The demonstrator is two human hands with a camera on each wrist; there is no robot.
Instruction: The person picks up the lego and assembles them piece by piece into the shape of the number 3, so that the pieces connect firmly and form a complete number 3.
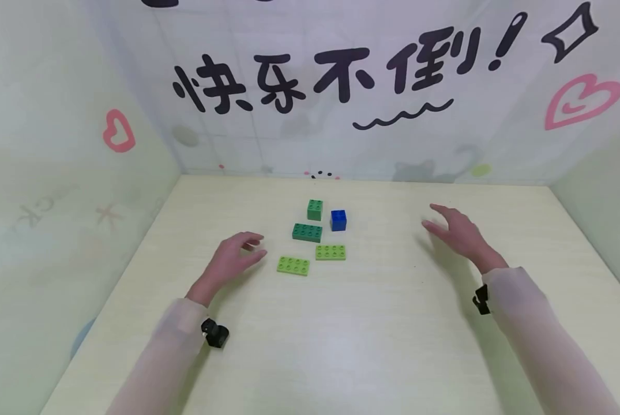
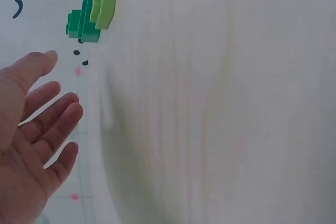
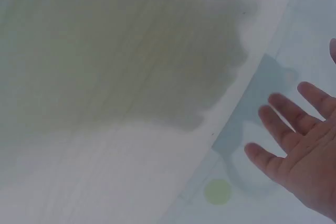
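Booth-like enclosure [image 1: 611,178]: pale tabletop [image 1: 372,346], walls [image 1: 40,138] with dark lettering [image 1: 344,80]

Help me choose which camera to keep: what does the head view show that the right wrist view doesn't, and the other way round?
Only the head view: a blue block, a square green block, an oblong green block, a nearer lime block, a farther lime block, the left hand and large dark writing.

Only the right wrist view: the palm side of the right hand.

Both: the right hand itself, the table and the wall's green spot.
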